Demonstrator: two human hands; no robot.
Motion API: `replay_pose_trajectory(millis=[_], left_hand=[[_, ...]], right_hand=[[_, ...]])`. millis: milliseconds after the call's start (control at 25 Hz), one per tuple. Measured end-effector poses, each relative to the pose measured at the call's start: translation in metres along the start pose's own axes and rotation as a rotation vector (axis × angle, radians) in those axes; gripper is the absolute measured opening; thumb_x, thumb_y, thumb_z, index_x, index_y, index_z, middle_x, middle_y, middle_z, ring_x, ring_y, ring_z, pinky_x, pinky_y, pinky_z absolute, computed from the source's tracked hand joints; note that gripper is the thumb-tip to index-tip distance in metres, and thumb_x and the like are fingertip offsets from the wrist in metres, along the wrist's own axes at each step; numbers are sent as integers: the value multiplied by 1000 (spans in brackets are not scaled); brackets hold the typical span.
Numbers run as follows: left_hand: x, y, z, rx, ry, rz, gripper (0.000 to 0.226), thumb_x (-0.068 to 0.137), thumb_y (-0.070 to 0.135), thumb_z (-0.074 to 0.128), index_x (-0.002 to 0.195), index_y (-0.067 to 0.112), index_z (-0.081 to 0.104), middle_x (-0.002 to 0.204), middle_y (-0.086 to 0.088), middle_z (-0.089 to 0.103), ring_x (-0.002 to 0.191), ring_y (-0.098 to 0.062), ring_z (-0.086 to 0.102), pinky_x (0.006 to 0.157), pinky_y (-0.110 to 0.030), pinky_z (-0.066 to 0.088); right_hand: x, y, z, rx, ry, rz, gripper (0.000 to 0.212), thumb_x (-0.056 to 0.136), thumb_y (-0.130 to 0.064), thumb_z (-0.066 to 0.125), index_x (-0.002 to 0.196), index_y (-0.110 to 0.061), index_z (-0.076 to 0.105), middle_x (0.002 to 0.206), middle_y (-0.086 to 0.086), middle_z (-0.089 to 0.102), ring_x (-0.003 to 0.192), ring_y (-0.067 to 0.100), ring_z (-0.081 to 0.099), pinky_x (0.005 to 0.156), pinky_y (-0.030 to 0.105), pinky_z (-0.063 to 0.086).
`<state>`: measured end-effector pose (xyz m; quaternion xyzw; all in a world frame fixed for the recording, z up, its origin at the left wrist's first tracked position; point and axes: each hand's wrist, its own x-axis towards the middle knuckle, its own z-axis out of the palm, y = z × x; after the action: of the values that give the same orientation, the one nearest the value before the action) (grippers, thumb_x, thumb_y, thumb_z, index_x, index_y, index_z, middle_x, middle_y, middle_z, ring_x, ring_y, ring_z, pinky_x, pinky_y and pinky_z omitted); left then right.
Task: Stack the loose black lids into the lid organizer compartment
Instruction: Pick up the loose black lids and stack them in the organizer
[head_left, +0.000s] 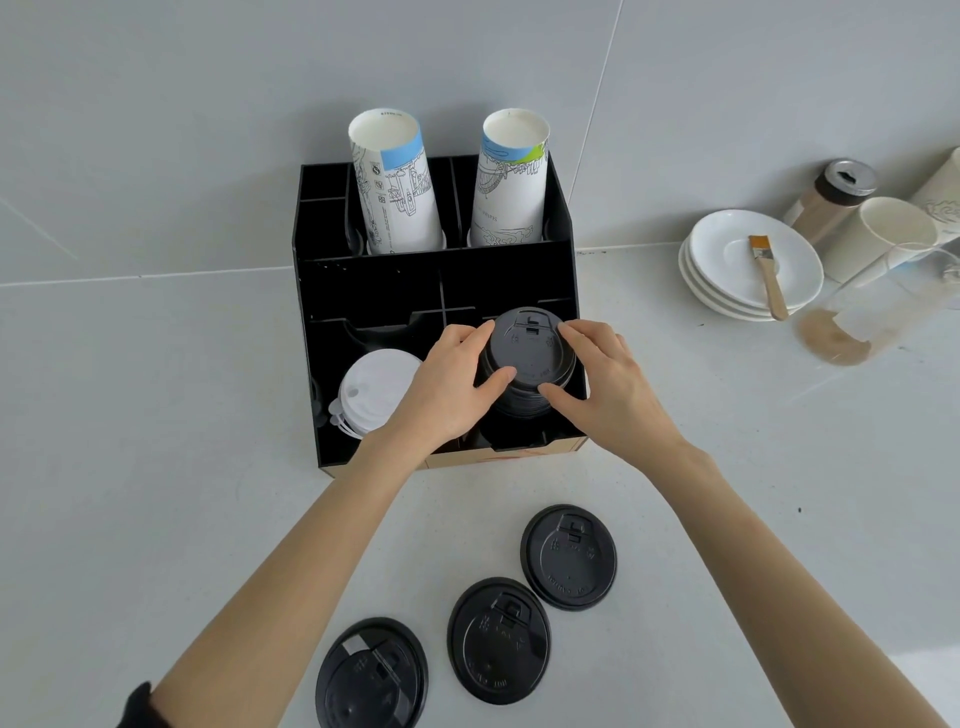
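A black organizer (374, 291) stands against the wall. In its front right compartment sits a stack of black lids (527, 358). My left hand (449, 384) grips the stack's left side and my right hand (605, 384) grips its right side, fingers curled around the top lids. Three loose black lids lie flat on the counter in front: one at the right (569, 557), one in the middle (498, 640), one at the left (371, 675).
White lids (374, 389) fill the organizer's front left compartment. Two tall paper cup stacks (397, 182) (511, 176) stand in its back slots. At the right are stacked white saucers (727, 291) with a brush (768, 275), cups, a shaker and a clear container.
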<state>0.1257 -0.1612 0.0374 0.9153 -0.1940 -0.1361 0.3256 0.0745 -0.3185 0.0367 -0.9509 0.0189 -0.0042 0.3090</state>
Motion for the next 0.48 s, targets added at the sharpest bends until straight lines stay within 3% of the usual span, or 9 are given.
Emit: replay_pose_trajectory(millis=[480], left_hand=[[0, -1, -1, -72, -3, -26, 65, 83, 29, 59, 137, 14, 26, 137, -12, 36, 123, -25, 42, 103, -42, 42]], right_hand=[[-1, 1, 0, -2, 23, -21, 57, 81, -18, 61, 130, -6, 36, 135, 12, 41, 124, 27, 38, 105, 36, 35]])
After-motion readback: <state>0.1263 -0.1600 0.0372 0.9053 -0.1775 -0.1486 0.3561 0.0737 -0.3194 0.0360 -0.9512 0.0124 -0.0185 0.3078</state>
